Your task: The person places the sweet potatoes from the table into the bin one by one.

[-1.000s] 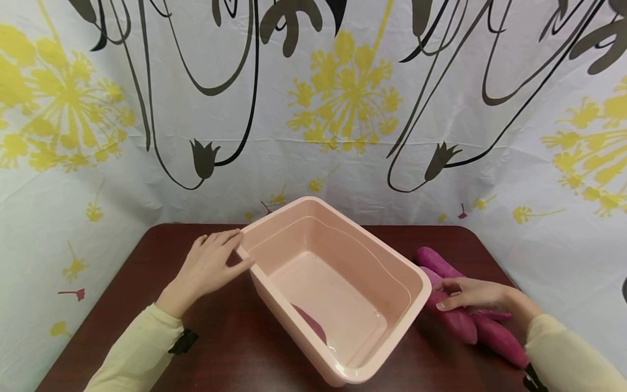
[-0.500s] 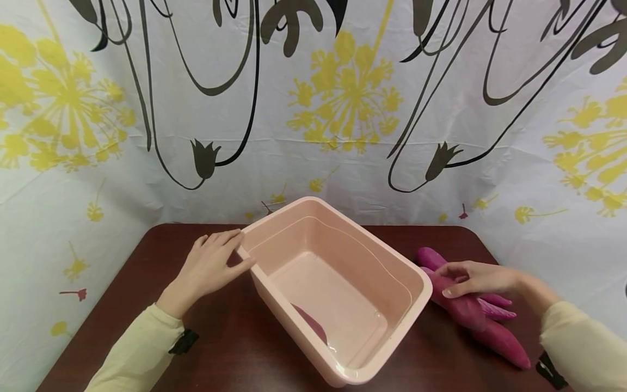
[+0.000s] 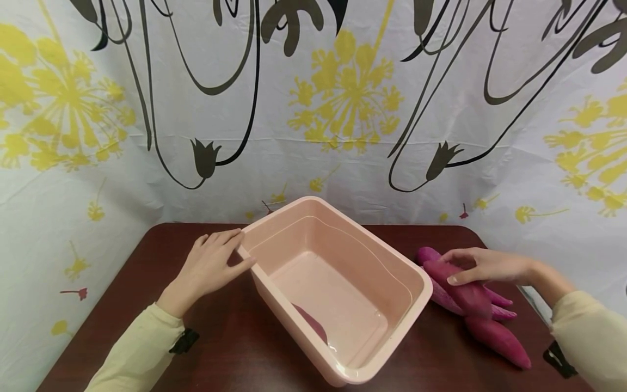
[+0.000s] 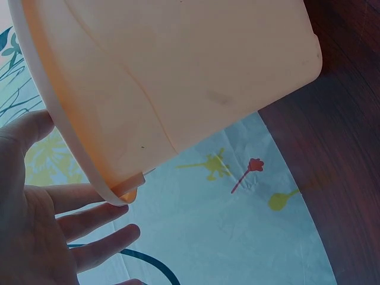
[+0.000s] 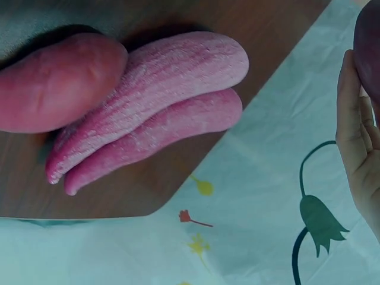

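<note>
A pink plastic basin [image 3: 343, 294] stands at the middle of the table, turned at an angle. My left hand [image 3: 210, 267] rests on its left corner, thumb and fingertips touching the rim; several fingers extend past the edge in the left wrist view. Inside the basin lies a purple sweet potato [image 3: 313, 325], partly hidden by the near wall. To the right of the basin, my right hand [image 3: 482, 267] holds another sweet potato [image 3: 465, 296] between thumb and fingers, above the others. Only part of that held one shows at the right wrist view's edge.
Beneath and around the right hand lie more sweet potatoes: a smooth one [image 3: 499, 342] nearest, a paler pair [image 5: 160, 77] side by side, and one behind [image 3: 427, 254]. The dark wooden table [image 3: 220, 337] meets a patterned cloth [image 3: 318, 109] at the back and sides.
My right hand has lifted a sweet potato off the pile and shifted slightly up and right with it, uncovering the paler ones. The left hand and basin have stayed put.
</note>
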Available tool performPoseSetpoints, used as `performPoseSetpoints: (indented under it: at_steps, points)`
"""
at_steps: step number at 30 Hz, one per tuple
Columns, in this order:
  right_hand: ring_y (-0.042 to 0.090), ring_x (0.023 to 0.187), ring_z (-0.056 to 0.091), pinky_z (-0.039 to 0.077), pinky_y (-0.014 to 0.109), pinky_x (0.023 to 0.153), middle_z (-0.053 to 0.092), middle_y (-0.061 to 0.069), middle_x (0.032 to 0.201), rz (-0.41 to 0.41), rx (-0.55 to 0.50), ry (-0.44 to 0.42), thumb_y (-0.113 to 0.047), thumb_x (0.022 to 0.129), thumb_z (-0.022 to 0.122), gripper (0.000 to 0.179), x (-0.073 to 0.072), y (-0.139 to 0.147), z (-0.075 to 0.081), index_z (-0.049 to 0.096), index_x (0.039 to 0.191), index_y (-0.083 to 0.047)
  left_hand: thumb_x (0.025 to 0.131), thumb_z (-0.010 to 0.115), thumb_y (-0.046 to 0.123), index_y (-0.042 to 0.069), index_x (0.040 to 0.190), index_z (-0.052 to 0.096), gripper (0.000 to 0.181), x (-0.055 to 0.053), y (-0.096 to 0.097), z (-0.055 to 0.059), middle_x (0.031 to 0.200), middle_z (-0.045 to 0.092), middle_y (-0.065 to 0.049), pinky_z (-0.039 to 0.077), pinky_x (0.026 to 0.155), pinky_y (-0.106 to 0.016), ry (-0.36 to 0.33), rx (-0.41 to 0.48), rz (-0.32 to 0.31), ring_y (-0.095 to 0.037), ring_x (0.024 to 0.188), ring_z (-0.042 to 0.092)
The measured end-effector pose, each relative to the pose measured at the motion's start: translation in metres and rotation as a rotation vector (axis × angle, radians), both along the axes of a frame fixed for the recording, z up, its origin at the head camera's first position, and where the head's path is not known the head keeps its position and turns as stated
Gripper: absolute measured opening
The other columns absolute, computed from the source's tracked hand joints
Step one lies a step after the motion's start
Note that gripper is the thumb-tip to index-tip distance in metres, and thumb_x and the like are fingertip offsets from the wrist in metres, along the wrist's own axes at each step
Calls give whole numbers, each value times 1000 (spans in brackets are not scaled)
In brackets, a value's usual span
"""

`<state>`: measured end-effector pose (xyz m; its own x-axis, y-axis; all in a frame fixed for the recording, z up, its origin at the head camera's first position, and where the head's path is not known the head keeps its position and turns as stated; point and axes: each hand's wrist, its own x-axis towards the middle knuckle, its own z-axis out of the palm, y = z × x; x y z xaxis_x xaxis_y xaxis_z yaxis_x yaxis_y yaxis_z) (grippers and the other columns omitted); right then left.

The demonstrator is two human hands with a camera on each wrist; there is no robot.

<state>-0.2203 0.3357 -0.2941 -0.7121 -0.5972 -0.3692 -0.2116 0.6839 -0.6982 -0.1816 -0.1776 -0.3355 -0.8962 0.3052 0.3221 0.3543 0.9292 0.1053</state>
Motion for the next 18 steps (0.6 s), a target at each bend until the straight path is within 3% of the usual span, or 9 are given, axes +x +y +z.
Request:
performPoseSetpoints:
  at_steps: [9, 18]
  points:
    - [20, 90, 55, 46, 30, 73, 49, 14, 111, -18, -31, -5, -17, 87, 55, 36, -4, -1, 18, 46, 120, -5, 81, 50, 54, 2, 123, 51, 67, 0, 0, 0, 123, 48, -14, 28, 87, -54, 1, -1, -3, -33, 109, 44]
    - [12, 104, 44, 39, 27, 81, 47, 6, 116, -58, 74, 156, -26, 84, 59, 36, -8, -5, 41, 50, 118, -17, 80, 51, 54, 2, 123, 51, 67, -1, 0, 0, 123, 48, -14, 28, 88, -54, 7, 3, 0, -32, 109, 44]
